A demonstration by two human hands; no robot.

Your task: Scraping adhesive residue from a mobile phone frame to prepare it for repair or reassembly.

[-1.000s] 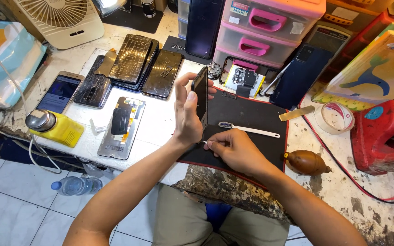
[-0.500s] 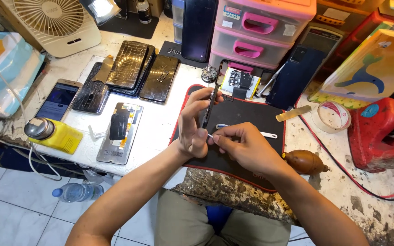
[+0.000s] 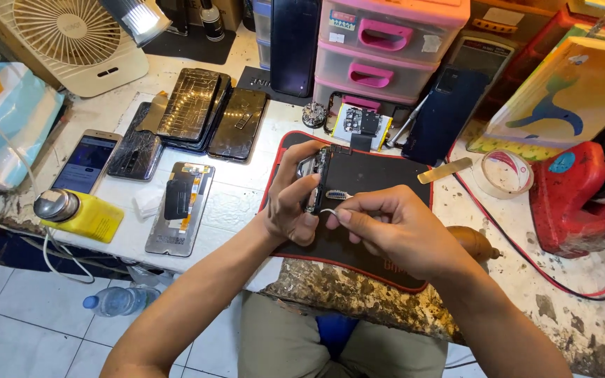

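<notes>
Holding one phone (image 3: 316,180), one tweezers (image 3: 328,211), two hands (image 3: 295,203)

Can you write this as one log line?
left hand: holds phone on edge | right hand: pinches thin metal tool | under: black mat

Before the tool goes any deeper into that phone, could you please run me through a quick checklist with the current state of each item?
1. Phone firmly held: ok, the left hand grips it on edge above the black mat.
2. Thin metal tool under control: ok, pinched in the right hand, tip at the phone's edge.
3. Tip seated in the seam: cannot tell, the fingers hide the contact point.
4. Work kept over the mat: ok, both hands are above it.
5. Spare metal pry blade within reach: ok, it lies at the mat's right edge.
6. Tape roll out of the way: ok, it sits right of the mat.
</notes>
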